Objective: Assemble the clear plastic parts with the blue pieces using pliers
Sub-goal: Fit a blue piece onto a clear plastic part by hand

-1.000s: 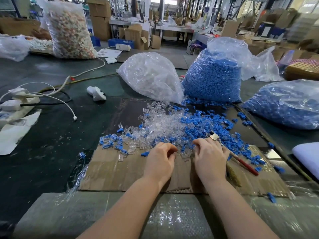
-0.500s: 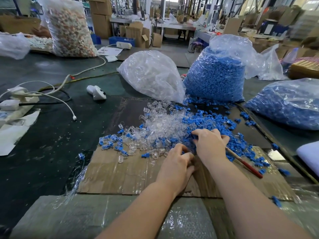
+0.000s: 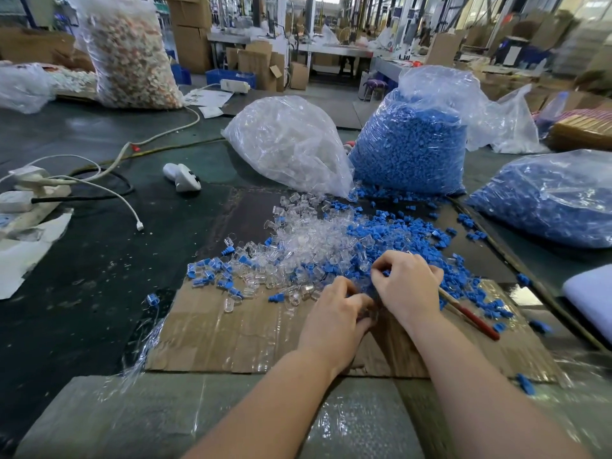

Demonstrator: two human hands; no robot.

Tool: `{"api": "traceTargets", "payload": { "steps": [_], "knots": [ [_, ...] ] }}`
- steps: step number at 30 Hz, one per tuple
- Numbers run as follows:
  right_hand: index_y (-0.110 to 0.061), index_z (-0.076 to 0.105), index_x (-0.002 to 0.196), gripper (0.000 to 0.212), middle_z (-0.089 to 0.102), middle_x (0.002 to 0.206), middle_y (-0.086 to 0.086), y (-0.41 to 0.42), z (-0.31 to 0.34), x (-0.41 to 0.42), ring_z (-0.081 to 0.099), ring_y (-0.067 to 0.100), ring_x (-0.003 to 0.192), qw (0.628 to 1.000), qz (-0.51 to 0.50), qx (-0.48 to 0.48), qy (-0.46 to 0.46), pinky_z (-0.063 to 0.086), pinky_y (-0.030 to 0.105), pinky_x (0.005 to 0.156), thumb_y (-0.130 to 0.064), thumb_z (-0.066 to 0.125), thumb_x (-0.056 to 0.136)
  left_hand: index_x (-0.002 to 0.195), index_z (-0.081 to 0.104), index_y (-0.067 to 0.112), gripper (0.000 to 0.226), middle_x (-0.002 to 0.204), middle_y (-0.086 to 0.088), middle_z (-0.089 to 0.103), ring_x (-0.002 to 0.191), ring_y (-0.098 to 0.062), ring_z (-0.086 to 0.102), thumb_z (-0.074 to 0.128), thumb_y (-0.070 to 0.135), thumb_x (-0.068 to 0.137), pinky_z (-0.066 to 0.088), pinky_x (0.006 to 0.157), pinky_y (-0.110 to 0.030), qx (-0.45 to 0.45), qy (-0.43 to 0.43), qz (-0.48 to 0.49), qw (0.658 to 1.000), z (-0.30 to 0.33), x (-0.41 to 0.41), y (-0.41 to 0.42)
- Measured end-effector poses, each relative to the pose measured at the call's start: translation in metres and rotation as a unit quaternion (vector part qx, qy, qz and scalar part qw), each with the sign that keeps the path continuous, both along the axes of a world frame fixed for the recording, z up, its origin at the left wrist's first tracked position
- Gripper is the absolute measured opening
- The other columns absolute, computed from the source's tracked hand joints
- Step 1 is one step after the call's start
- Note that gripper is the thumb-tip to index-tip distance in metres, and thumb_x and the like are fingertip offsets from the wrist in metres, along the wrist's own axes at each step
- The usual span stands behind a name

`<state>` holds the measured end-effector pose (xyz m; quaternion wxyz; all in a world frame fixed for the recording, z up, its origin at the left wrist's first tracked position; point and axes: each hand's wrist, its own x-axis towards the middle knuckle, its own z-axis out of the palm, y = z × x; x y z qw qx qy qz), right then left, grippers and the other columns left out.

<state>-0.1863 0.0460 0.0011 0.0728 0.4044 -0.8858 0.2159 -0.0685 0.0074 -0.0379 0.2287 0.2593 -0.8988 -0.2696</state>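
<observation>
Since a second ago your right hand (image 3: 405, 286) has gone forward from the cardboard's bare part into the blue pieces (image 3: 394, 236), and your left hand (image 3: 334, 314) has slid right until the two nearly touch.

Head view: you look to be at the picking step, gathering one clear part and one blue piece before any pressing. Your right fingers curl down into the blue pieces at the pile's near edge, with the pliers (image 3: 470, 314) trapped under the palm, red handle trailing out toward you on the right. Your left fingers are curled at the near edge of the clear plastic parts (image 3: 308, 240); whether they pinch one, you cannot tell. Next you likely need to bring one of each together and free the pliers' nose to seat them on the cardboard (image 3: 231, 332).
</observation>
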Motion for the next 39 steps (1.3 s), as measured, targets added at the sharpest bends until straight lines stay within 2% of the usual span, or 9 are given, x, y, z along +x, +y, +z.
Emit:
{"api": "traceTargets", "payload": {
  "steps": [6, 10, 12, 17, 20, 24, 28, 36, 39],
  "knots": [
    [-0.025, 0.061, 0.084, 0.008, 0.060, 0.088, -0.011, 0.008, 0.002, 0.006, 0.048, 0.016, 0.095, 1.000, 0.021, -0.023, 0.005, 0.018, 0.032, 0.076, -0.024, 0.057, 0.090, 0.109, 0.060, 0.019, 0.025, 0.102, 0.010, 0.045, 0.093, -0.007, 0.048, 0.064, 0.026, 0.085, 0.041, 0.088, -0.017, 0.081, 0.107, 0.070, 0.988, 0.003, 0.005, -0.002],
    [-0.026, 0.061, 0.087, 0.009, 0.058, 0.093, -0.012, 0.011, 0.006, 0.018, 0.047, 0.014, 0.094, 0.987, 0.143, 0.015, 0.064, 0.012, 0.029, 0.072, -0.019, 0.056, 0.090, 0.115, 0.059, 0.020, 0.028, 0.102, 0.013, 0.050, 0.089, -0.003, 0.052, 0.061, 0.015, 0.088, 0.040, 0.080, -0.007, 0.116, 0.176, 0.101, 0.972, 0.009, 0.011, -0.002],
    [-0.027, 0.063, 0.086, 0.009, 0.059, 0.092, -0.012, 0.010, 0.007, 0.023, 0.047, 0.014, 0.092, 0.979, 0.186, 0.025, 0.075, 0.011, 0.027, 0.071, -0.020, 0.058, 0.090, 0.104, 0.064, 0.018, 0.018, 0.095, 0.012, 0.054, 0.085, 0.000, 0.052, 0.061, 0.013, 0.088, 0.039, 0.077, -0.005, 0.120, 0.179, 0.119, 0.969, 0.010, 0.015, -0.004],
    [-0.027, 0.067, 0.096, 0.009, 0.063, 0.099, -0.011, 0.006, 0.009, 0.032, 0.049, 0.013, 0.099, 0.983, 0.181, -0.024, 0.017, 0.025, 0.030, 0.083, -0.025, 0.060, 0.090, 0.085, 0.064, 0.015, 0.008, 0.083, 0.011, 0.053, 0.076, 0.003, 0.049, 0.063, 0.007, 0.085, 0.033, 0.071, 0.001, 0.117, 0.175, 0.158, 0.965, 0.010, 0.030, -0.013],
    [-0.027, 0.066, 0.102, 0.015, 0.061, 0.104, -0.011, -0.004, 0.002, 0.047, 0.047, 0.009, 0.101, 0.979, 0.201, -0.016, 0.001, 0.018, 0.026, 0.082, -0.023, 0.056, 0.093, 0.077, 0.059, 0.021, 0.018, 0.081, 0.009, 0.055, 0.075, 0.005, 0.050, 0.065, 0.005, 0.082, 0.037, 0.069, 0.000, 0.117, 0.213, 0.218, 0.945, 0.013, 0.043, -0.023],
    [-0.028, 0.067, 0.106, 0.019, 0.057, 0.110, -0.006, -0.020, -0.009, 0.072, 0.046, 0.013, 0.105, 0.970, 0.244, 0.002, 0.002, 0.022, 0.033, 0.093, -0.023, 0.054, 0.093, 0.075, 0.062, 0.018, 0.014, 0.082, -0.004, 0.062, 0.070, -0.002, 0.056, 0.066, 0.006, 0.081, 0.041, 0.060, -0.003, 0.167, 0.258, 0.300, 0.903, 0.015, 0.062, -0.042],
    [-0.029, 0.066, 0.110, 0.024, 0.050, 0.115, 0.000, -0.033, -0.015, 0.090, 0.043, 0.021, 0.108, 0.964, 0.264, 0.013, 0.029, 0.024, 0.036, 0.088, -0.023, 0.050, 0.093, 0.074, 0.064, 0.024, 0.013, 0.079, -0.001, 0.066, 0.070, -0.005, 0.058, 0.068, 0.013, 0.080, 0.038, 0.058, -0.008, 0.178, 0.276, 0.357, 0.875, 0.015, 0.079, -0.056],
    [-0.021, 0.068, 0.103, 0.025, 0.054, 0.108, 0.004, -0.038, -0.016, 0.102, 0.049, 0.025, 0.100, 0.967, 0.245, -0.017, 0.059, 0.029, 0.040, 0.085, -0.008, 0.057, 0.084, 0.068, 0.063, 0.031, 0.022, 0.072, 0.009, 0.064, 0.071, -0.007, 0.060, 0.071, 0.013, 0.078, 0.039, 0.061, -0.010, 0.171, 0.283, 0.364, 0.871, 0.015, 0.089, -0.063],
    [-0.021, 0.067, 0.103, 0.029, 0.053, 0.111, 0.004, -0.037, -0.014, 0.103, 0.046, 0.023, 0.103, 0.949, 0.312, -0.016, 0.053, 0.030, 0.038, 0.084, -0.006, 0.058, 0.080, 0.067, 0.062, 0.033, 0.026, 0.072, 0.009, 0.064, 0.073, -0.011, 0.061, 0.072, 0.013, 0.077, 0.042, 0.063, -0.015, 0.169, 0.285, 0.365, 0.870, 0.015, 0.090, -0.064]
  ]
}}
